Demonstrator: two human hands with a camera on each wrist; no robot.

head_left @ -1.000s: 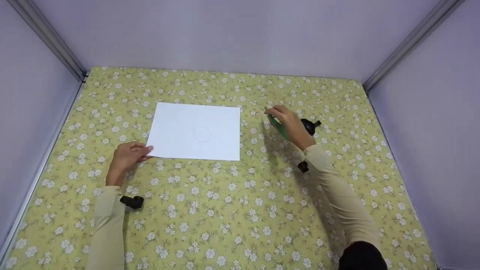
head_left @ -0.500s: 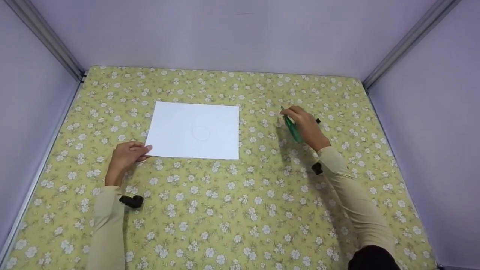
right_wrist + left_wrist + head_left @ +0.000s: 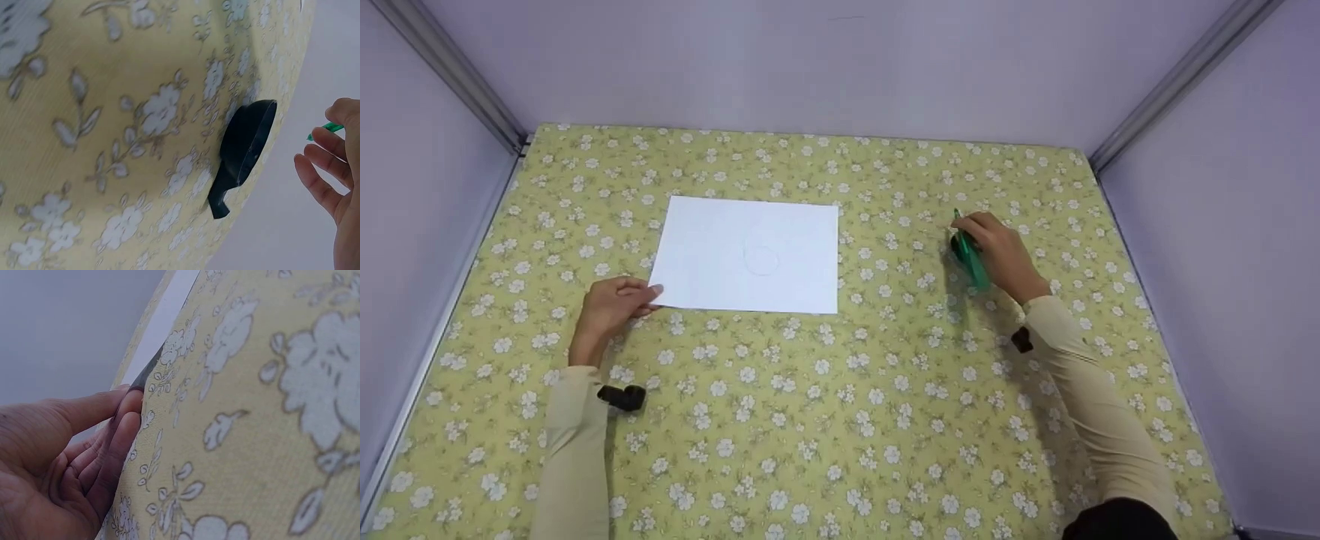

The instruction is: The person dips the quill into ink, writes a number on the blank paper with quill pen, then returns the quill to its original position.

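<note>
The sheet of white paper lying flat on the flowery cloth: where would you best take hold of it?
Probably at a corner or edge. The paper lies flat on the cloth, so nothing sticks up to grasp. The near-left corner looks best: the left hand already touches it there, so a thumb could slide under from the near side and pinch.

A table in yellow flowered cloth (image 3: 825, 420) bears a white paper sheet (image 3: 746, 255) and a black object (image 3: 244, 149).

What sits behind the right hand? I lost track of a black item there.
The right hand hides it in the head view; the right wrist view shows a black scoop-like object on the tablecloth.
</note>
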